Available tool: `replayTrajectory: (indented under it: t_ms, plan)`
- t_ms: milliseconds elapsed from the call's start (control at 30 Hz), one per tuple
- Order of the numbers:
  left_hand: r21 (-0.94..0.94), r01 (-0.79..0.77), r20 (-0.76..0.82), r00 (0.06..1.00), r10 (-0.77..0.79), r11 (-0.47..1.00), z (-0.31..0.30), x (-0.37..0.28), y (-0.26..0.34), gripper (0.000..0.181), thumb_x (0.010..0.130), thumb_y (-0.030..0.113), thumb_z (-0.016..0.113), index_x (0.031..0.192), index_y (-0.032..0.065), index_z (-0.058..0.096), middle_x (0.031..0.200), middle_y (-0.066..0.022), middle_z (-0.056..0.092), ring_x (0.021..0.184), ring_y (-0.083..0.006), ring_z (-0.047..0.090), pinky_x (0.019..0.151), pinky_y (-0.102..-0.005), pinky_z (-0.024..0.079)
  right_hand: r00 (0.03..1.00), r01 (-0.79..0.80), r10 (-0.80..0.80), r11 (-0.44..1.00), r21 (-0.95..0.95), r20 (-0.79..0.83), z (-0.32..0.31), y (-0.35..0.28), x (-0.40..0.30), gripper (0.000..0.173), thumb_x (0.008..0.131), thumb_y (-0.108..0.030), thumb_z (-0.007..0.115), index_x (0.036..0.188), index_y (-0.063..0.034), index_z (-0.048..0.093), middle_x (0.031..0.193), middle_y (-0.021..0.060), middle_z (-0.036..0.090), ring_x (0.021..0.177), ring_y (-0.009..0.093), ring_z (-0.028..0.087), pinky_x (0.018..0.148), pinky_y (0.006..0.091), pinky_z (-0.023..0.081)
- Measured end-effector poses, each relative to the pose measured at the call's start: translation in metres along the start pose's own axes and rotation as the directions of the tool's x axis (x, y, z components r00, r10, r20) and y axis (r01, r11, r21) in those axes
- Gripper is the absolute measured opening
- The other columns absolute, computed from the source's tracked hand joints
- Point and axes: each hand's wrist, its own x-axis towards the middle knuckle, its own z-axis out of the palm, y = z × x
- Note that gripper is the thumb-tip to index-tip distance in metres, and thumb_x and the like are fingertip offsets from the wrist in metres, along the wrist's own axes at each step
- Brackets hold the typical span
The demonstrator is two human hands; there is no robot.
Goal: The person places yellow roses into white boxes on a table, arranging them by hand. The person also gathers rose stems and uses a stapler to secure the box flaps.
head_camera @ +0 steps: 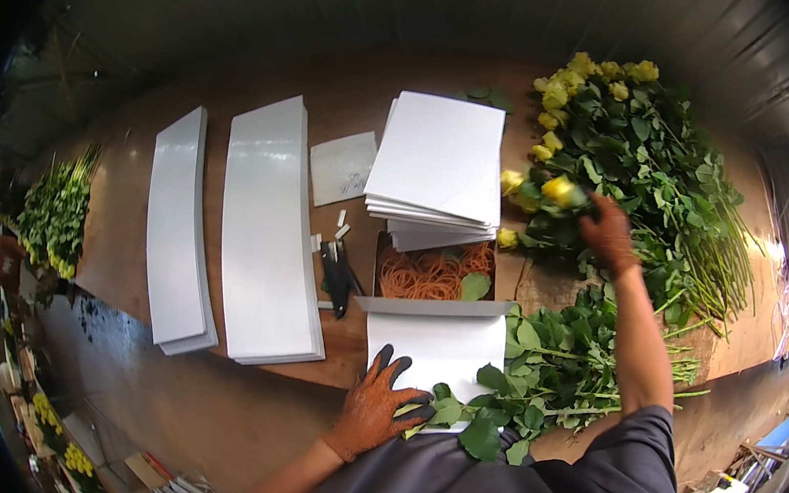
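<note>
My left hand (386, 401), in an orange glove with dark fingertips, lies with spread fingers on a white sheet (427, 339) at the table's near edge, its thumb by the leafy rose stems (555, 384). My right hand (607, 232), gloved alike and blurred, is at a yellow rose (560, 191); whether its fingers grip it I cannot tell. Beyond it lies a large pile of yellow roses (644, 137), stems pointing right. A box of orange rubber bands (428, 273) stands between the near sheet and a stack of white sheets (442, 156).
Two stacks of long white sheets (171, 226) (267, 231) lie left of centre. A black-handled tool (336, 280) and small white pieces (342, 230) lie beside the box. More roses (59, 213) lie at the far left, near another person (5, 261).
</note>
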Motion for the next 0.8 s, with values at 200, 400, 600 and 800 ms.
replayTrajectory:
  t_ms: [200,400,600,800]
  plan:
    - [0.001,0.029,0.020,0.999,-0.029,1.000,0.002,0.001,-0.001,0.036,0.077,0.035,0.079,0.111,0.0252,0.075,0.143,-0.0166,0.048,0.141,-0.0469,0.031,0.112,-0.0532,0.036,0.950,0.193,-0.162,0.977,0.092,-0.268,-0.133,-0.040,-0.018,0.045,0.090,-0.001,0.064,0.134,-0.0033,0.056,0.123,0.0129,0.060,0.108,0.021,0.061,0.095,0.0326,0.049]
    - [0.048,-0.011,-0.017,1.000,0.012,0.999,0.003,0.001,-0.001,0.038,0.078,0.039,0.078,0.113,0.0264,0.074,0.142,-0.0161,0.049,0.141,-0.0457,0.031,0.112,-0.0519,0.036,0.915,0.101,-0.108,0.994,-0.038,-0.388,-0.174,-0.041,-0.020,0.047,0.091,-0.008,0.066,0.136,-0.0008,0.054,0.116,0.0126,0.068,0.103,0.018,0.065,0.091,0.0307,0.051]
    - [0.031,0.021,-0.074,0.997,-0.018,0.999,0.009,-0.001,0.001,0.059,0.080,0.045,0.076,0.132,0.0198,0.061,0.140,-0.0167,0.051,0.140,-0.0412,0.035,0.111,-0.0515,0.038,0.665,0.181,-0.386,0.914,-0.363,-0.640,-0.213,-0.049,-0.041,0.032,0.098,-0.018,0.063,0.126,-0.0026,0.062,0.110,0.0115,0.069,0.100,0.019,0.066,0.087,0.0292,0.052]
    - [0.036,0.129,-0.123,0.985,-0.124,0.991,0.018,-0.005,-0.003,0.104,0.078,0.056,0.075,0.152,-0.0019,0.028,0.143,-0.0184,0.049,0.141,-0.0345,0.038,0.106,-0.0491,0.042,0.778,0.625,-0.607,0.719,-0.304,0.163,-0.133,-0.233,-0.159,0.042,0.075,-0.003,0.073,0.116,-0.0007,0.066,0.117,0.0223,0.062,0.101,0.037,0.067,0.086,0.0423,0.057]
